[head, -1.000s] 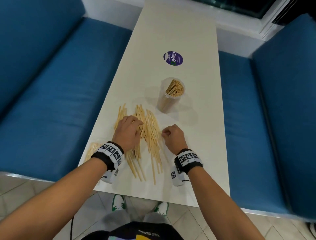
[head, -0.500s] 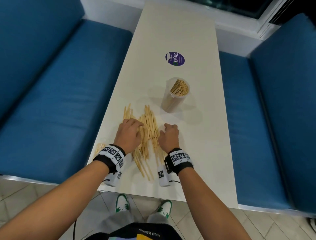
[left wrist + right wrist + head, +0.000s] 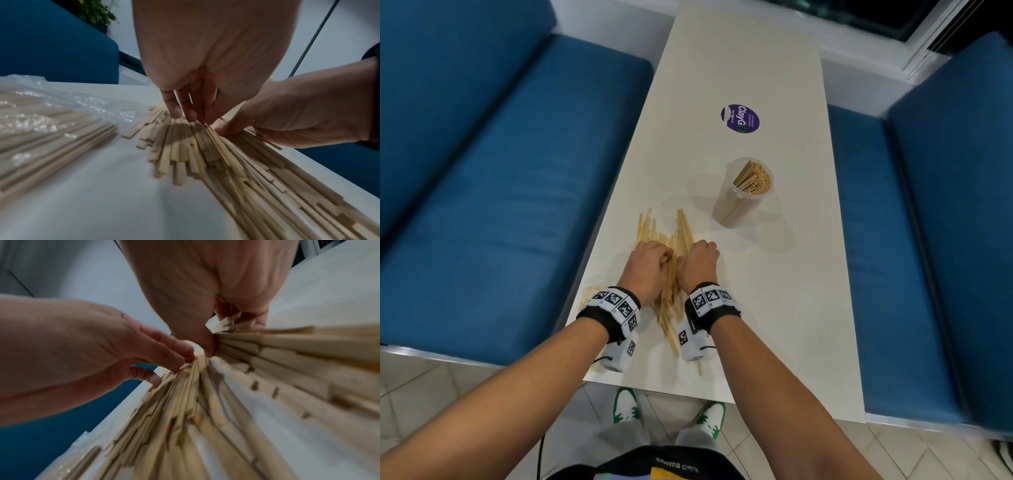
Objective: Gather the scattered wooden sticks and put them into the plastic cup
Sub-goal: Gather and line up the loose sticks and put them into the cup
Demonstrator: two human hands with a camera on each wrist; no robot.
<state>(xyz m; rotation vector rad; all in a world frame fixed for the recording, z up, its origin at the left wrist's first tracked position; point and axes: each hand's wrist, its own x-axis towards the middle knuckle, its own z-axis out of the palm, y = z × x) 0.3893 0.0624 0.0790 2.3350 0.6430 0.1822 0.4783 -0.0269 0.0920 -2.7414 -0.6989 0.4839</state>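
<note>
Head view: my left hand point(image 3: 649, 265) and my right hand point(image 3: 697, 265) lie side by side on the heap of wooden sticks point(image 3: 671, 298) near the front edge of the white table point(image 3: 739, 51). Both sets of fingers are curled down into the heap, pressing it inward from either side. The plastic cup point(image 3: 743, 192) stands upright beyond and to the right of the heap, well apart from my hands, and already holds a leaning bundle of sticks. A purple sticker point(image 3: 740, 118) lies farther along the table.

Left wrist view: my left fingertips point(image 3: 176, 112) press on the top of the fanned sticks while the right hand closes in from the other side, thumb tip against the sticks. The left hand's fingers are bent onto the heap; whether they wrap beneath it I cannot tell. A clear plastic bag point(image 3: 61, 104) with more sticks inside lies just beside the heap.

Right wrist view: my right fingers point(image 3: 258, 321) are curled round one end of the bundle, grasping it, with the left hand touching the sticks opposite.

The step in hand appears to be gathering. The next move calls for squeezing the sticks into one parallel bundle, lifting it with a firm grip, and carrying it end-first over the cup's mouth; stray sticks may slip out.
</note>
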